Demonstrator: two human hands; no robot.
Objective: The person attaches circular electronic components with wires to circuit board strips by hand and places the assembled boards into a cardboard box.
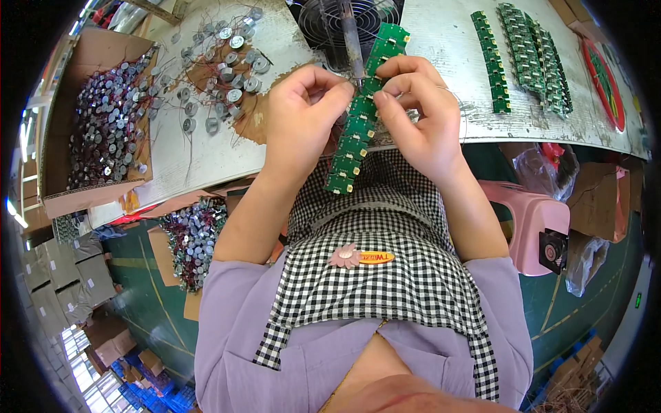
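A long green circuit board strip (pixel 356 129) lies slantwise between my hands, its near end reaching past the table edge above my lap. My left hand (pixel 305 113) is closed in a pinch at the strip's left side; whatever is between its thumb and finger is too small to make out. On the other side, my right hand (pixel 423 113) has its fingers bent and closed at the strip's right edge. A soldering iron (pixel 352 38) points down from the far side, its tip at the board between both hands.
Behind the iron stands a black fan (pixel 337 24). Small round motors (pixel 234 82) with thin wires lie at left, beside a cardboard box (pixel 58 138) full of more. More circuit board strips (pixel 527 62) rest at right, near a red-rimmed round object (pixel 604 86). A pink stool (pixel 533 224) stands below.
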